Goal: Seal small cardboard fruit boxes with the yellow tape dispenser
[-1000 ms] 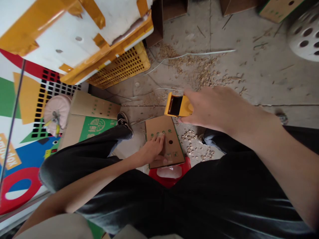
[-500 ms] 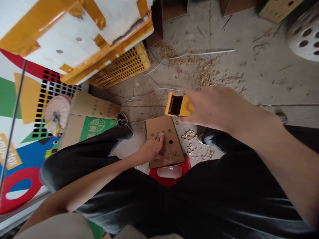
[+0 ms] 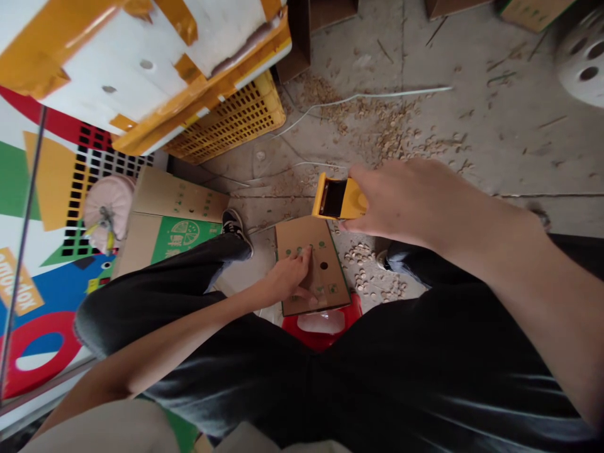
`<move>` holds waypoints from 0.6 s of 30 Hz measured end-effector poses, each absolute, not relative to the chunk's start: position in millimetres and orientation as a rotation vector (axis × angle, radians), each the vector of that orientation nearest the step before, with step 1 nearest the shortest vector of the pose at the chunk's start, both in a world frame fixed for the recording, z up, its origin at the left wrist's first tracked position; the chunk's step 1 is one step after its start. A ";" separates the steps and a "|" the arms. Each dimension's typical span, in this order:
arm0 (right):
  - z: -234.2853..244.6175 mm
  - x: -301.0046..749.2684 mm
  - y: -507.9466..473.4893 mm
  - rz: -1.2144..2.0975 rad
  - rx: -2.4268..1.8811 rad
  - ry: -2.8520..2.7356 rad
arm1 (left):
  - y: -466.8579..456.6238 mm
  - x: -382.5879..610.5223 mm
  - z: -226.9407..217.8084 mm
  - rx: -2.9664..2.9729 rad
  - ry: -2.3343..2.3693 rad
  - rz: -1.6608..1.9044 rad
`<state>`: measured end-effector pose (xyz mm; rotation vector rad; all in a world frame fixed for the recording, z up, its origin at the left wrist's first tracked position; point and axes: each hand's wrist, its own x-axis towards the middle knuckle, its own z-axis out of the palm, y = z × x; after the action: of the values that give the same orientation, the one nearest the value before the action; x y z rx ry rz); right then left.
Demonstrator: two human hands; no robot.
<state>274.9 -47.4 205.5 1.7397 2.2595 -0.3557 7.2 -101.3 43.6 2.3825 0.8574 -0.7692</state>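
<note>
My right hand (image 3: 394, 201) is closed round the end of a yellow hand-held tool (image 3: 353, 200) with a black middle section and a yellow end plate. Its exact kind I cannot make out. The tool is held above the floor, up and to the right of a flat brown cardboard box (image 3: 306, 234) with green print and one dark round hole. On that box rests my left hand (image 3: 289, 277), index finger stretched out and thumb spread, with nothing held in it. Under the box's near edge shows a red plastic stool or basin (image 3: 353, 311), partly hidden between my legs.
Small cardboard discs (image 3: 361, 264) litter the floor, with white straps (image 3: 372, 95) among them. At the left stand a printed carton (image 3: 189, 204), a pink round cushion (image 3: 101, 201), a yellow crate (image 3: 257, 104) and a taped foam box (image 3: 141, 69). A white perforated basket (image 3: 585, 66) stands far right.
My left fingers have shifted slightly on the box, the index finger now straighter. My right hand keeps the yellow tool in nearly the same place. The view has tilted a little.
</note>
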 end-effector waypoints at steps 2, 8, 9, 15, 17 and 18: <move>206.4 273.7 -47.7 -0.385 1.730 2.244 | -103.3 7.2 44.2 2.430 0.838 -0.770; 204.6 271.6 -48.7 -0.400 1.707 2.280 | -102.4 10.1 49.8 2.430 0.846 -0.816; 204.9 271.5 -48.4 -0.398 1.709 2.276 | -101.9 10.7 50.9 2.423 0.848 -0.819; 210.0 270.5 -45.8 -0.402 1.726 2.233 | -98.8 10.8 52.9 2.351 0.888 -0.838; 209.1 270.6 -45.9 -0.383 1.723 2.235 | -97.4 10.1 51.7 2.322 0.906 -0.836; 208.2 270.8 -46.2 -0.367 1.720 2.247 | -96.5 9.8 51.1 2.308 0.912 -0.834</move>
<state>270.8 -46.2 208.2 1.7205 2.2472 -0.3667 9.8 -96.5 51.1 2.3077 0.9116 -0.8336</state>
